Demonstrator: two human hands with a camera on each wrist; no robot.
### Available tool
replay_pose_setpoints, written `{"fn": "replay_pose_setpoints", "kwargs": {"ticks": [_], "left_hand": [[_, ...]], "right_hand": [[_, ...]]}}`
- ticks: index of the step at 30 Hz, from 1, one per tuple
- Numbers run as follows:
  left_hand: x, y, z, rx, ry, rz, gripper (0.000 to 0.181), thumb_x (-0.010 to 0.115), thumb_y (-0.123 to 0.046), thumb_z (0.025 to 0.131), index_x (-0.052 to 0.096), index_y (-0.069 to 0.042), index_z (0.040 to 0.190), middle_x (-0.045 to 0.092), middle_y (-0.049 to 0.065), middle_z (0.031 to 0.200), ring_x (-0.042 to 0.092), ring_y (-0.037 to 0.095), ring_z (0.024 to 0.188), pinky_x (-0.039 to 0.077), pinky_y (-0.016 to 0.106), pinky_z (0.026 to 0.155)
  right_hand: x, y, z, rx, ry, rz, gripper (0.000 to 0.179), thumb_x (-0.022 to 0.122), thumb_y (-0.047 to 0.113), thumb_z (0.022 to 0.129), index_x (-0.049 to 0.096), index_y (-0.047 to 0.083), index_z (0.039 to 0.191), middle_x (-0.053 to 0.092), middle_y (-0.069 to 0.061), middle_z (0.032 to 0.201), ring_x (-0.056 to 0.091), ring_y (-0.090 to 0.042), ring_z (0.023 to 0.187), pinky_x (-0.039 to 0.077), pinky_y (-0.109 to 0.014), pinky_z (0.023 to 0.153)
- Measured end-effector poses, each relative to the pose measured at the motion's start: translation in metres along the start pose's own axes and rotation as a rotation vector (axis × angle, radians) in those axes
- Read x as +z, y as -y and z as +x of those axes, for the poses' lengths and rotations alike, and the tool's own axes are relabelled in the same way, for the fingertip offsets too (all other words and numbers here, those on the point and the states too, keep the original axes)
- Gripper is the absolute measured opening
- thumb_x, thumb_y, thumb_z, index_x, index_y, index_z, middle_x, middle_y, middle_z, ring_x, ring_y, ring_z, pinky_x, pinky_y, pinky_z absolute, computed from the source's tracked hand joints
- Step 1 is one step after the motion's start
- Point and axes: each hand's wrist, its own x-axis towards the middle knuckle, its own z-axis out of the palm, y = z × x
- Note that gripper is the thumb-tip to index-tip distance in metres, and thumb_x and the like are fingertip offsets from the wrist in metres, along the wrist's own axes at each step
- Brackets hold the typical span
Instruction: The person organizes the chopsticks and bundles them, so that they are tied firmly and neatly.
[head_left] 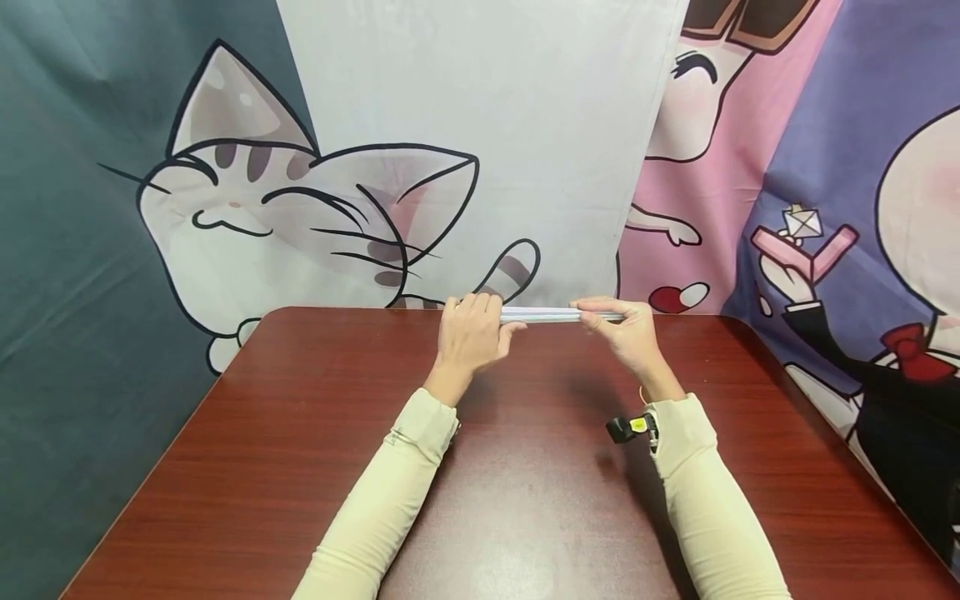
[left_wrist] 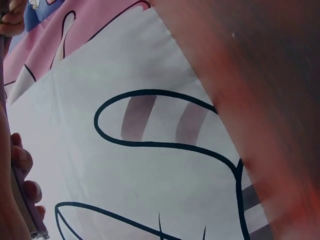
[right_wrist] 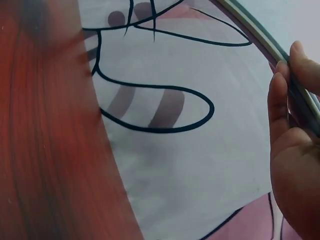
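Note:
A thin, flat, pale stack [head_left: 540, 315] is held edge-on above the far end of the table, so its kind cannot be told. My left hand [head_left: 471, 333] grips its left end, fingers curled over it and the thumb pointing right. At the other end my right hand [head_left: 622, 332] pinches it between thumb and fingers. Layered grey-green, cream and purplish edges of the stack [right_wrist: 260, 37] show in the right wrist view. In the left wrist view, only a slim strip of the stack [left_wrist: 21, 200] appears along the left border, with curled fingertips [left_wrist: 22, 155] around it.
A reddish-brown wooden table [head_left: 510, 475] lies below both arms. Behind it hangs a cloth backdrop [head_left: 480, 100] with cartoon drawings, close to the table's far edge. A small black camera [head_left: 626, 428] is strapped at the right wrist.

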Motion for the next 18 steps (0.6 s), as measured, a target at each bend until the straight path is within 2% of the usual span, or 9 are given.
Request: {"fn": "replay_pose_setpoints", "kwargs": {"ticks": [2, 4, 7, 9, 11, 13, 16, 18], "left_hand": [[0.000, 0.001, 0.001, 0.008, 0.001, -0.012, 0.049, 0.054, -0.058, 0.088, 0.054, -0.011, 0.075, 0.052, 0.004, 0.066, 0.055, 0.025, 0.062, 0.038, 0.039, 0.059], [-0.001, 0.002, 0.002, 0.010, 0.013, -0.019, 0.049, 0.057, -0.058, 0.088, 0.054, -0.011, 0.074, 0.052, 0.004, 0.066, 0.055, 0.025, 0.061, 0.038, 0.039, 0.059], [-0.001, 0.004, 0.003, 0.009, 0.020, -0.030, 0.049, 0.058, -0.058, 0.087, 0.053, -0.011, 0.073, 0.052, 0.004, 0.064, 0.054, 0.024, 0.059, 0.037, 0.038, 0.058], [-0.002, 0.005, 0.003, 0.009, 0.020, -0.030, 0.049, 0.055, -0.058, 0.089, 0.052, -0.011, 0.072, 0.052, 0.004, 0.064, 0.053, 0.024, 0.059, 0.037, 0.038, 0.058], [-0.002, 0.006, 0.004, 0.008, 0.004, -0.036, 0.049, 0.055, -0.058, 0.088, 0.052, -0.011, 0.072, 0.051, 0.004, 0.063, 0.053, 0.024, 0.058, 0.036, 0.038, 0.057], [-0.003, 0.006, 0.006, 0.014, -0.015, -0.032, 0.049, 0.054, -0.058, 0.087, 0.052, -0.011, 0.072, 0.051, 0.004, 0.063, 0.052, 0.024, 0.058, 0.036, 0.038, 0.057], [-0.005, 0.005, 0.008, 0.028, -0.047, -0.029, 0.050, 0.053, -0.058, 0.087, 0.052, -0.011, 0.071, 0.051, 0.004, 0.062, 0.052, 0.025, 0.057, 0.036, 0.039, 0.056], [-0.007, 0.005, 0.009, 0.036, -0.062, -0.020, 0.051, 0.051, -0.059, 0.088, 0.052, -0.011, 0.072, 0.050, 0.004, 0.062, 0.051, 0.025, 0.056, 0.036, 0.039, 0.056]], "right_hand": [[0.002, 0.009, -0.001, -0.025, -0.007, -0.056, 0.016, 0.069, -0.015, 0.081, 0.072, -0.014, 0.097, 0.072, -0.024, 0.098, 0.068, -0.009, 0.088, 0.054, -0.020, 0.071], [0.004, 0.015, -0.001, -0.068, -0.024, -0.151, 0.017, 0.071, -0.014, 0.080, 0.072, -0.014, 0.097, 0.070, -0.027, 0.097, 0.067, -0.008, 0.089, 0.053, -0.017, 0.072], [0.004, 0.011, 0.000, -0.218, -0.056, -0.371, 0.019, 0.078, -0.009, 0.076, 0.076, -0.008, 0.095, 0.072, -0.022, 0.091, 0.067, -0.013, 0.084, 0.048, -0.015, 0.071], [0.004, 0.007, 0.002, -0.339, -0.067, -0.561, 0.019, 0.079, -0.003, 0.076, 0.077, -0.002, 0.094, 0.074, -0.016, 0.087, 0.066, -0.018, 0.080, 0.046, -0.023, 0.070], [0.005, 0.006, 0.004, -0.453, -0.052, -0.756, 0.019, 0.079, 0.008, 0.078, 0.077, 0.001, 0.096, 0.073, -0.012, 0.085, 0.064, -0.028, 0.079, 0.043, -0.036, 0.069], [0.011, 0.010, 0.004, -0.522, -0.015, -0.926, 0.025, 0.075, 0.019, 0.083, 0.074, 0.001, 0.099, 0.071, -0.012, 0.086, 0.062, -0.032, 0.079, 0.039, -0.045, 0.067], [0.018, 0.013, 0.006, -0.585, 0.025, -1.091, 0.034, 0.066, 0.034, 0.089, 0.072, 0.004, 0.103, 0.067, -0.012, 0.085, 0.061, -0.035, 0.076, 0.041, -0.048, 0.065], [0.022, 0.014, 0.006, -0.598, 0.025, -1.146, 0.038, 0.061, 0.039, 0.092, 0.070, 0.005, 0.104, 0.065, -0.012, 0.084, 0.059, -0.035, 0.073, 0.040, -0.046, 0.061]]}}
